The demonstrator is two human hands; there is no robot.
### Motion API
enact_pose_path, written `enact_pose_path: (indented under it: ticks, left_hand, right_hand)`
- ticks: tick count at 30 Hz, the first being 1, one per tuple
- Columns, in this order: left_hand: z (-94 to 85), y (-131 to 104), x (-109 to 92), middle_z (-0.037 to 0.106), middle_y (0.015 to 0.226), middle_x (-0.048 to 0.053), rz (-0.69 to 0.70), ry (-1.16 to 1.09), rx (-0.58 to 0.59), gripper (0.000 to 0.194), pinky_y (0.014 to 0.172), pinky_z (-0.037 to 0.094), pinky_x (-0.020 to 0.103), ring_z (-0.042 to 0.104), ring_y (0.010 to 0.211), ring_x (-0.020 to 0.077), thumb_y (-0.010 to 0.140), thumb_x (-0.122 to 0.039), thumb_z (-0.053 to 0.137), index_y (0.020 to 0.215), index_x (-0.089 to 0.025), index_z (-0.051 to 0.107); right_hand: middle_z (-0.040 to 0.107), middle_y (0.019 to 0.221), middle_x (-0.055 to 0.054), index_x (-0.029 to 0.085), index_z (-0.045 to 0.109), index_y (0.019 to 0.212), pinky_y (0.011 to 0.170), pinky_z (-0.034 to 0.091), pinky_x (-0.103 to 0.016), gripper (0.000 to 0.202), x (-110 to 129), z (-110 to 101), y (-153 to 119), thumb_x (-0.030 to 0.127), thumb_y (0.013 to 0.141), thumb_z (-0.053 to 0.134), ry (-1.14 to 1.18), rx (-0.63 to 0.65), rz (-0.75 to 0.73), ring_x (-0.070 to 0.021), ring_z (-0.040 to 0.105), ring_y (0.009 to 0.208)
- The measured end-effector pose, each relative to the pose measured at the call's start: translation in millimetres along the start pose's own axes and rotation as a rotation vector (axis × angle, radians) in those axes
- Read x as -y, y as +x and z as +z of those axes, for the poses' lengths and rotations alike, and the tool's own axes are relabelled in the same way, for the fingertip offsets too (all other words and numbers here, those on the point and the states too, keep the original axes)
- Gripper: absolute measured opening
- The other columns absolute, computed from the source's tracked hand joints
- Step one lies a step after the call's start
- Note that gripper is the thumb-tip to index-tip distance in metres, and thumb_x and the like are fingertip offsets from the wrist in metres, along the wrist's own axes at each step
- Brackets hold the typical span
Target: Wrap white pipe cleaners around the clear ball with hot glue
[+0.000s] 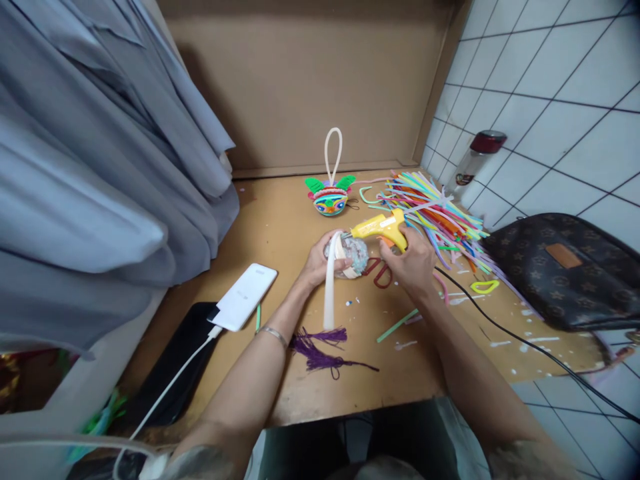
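Note:
My left hand is closed around a roundish, pale bluish ball. A cream-white strip runs over the ball, its loose end hanging toward me. In my right hand is a yellow hot glue gun, its nozzle pointing left at the top of the ball, by the strip. Whether the nozzle touches is too small to tell. Red-handled scissors lie partly behind the ball. Purple tassels rest on the table in front. Further back sits a colourful lion-head ornament with green ears and a white loop.
A bundle of coloured pipe cleaners lies at the back right, beside a patterned brown bag and a red-capped bottle. The glue gun's black cord trails right. A white power bank and a grey curtain are at left.

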State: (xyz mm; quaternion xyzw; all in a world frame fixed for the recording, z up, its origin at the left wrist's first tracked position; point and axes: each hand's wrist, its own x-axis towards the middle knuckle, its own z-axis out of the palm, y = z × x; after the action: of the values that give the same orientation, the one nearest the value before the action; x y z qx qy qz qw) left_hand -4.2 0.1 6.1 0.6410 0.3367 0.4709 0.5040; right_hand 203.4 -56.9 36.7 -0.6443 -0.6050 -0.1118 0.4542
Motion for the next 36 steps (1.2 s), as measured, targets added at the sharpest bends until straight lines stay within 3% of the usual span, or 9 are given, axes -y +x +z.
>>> enact_pose_path:
  ticks: [27,36]
  left_hand:
    - [0.2,0.6,2.5,0.068,0.117,0.01,0.02,0.014,0.001,0.085,0.093,0.052,0.037,0.065,0.105,0.0273,0.053,-0.049,0.086,0.127,-0.015,0.059]
    - [2.1,-0.3,-0.4,0.069,0.117,0.01,0.023,0.0,-0.013,0.085,0.096,0.052,0.039,0.065,0.107,0.0289,0.052,-0.05,0.086,0.125,-0.016,0.059]
  right_hand:
    - [0.073,0.096,-0.013,0.017,0.067,0.103,0.079,0.051,-0.04,0.039,-1.1,0.4,-0.6,0.05,0.083,0.058,0.013,0.053,0.015,-0.0279,0.065,0.087]
    - [0.074,0.101,-0.014,0.017,0.067,0.108,0.078,0.052,-0.04,0.051,-4.1,7.4,-3.2,0.06,0.083,0.058,0.021,-0.011,0.054,-0.0287,0.067,0.089]
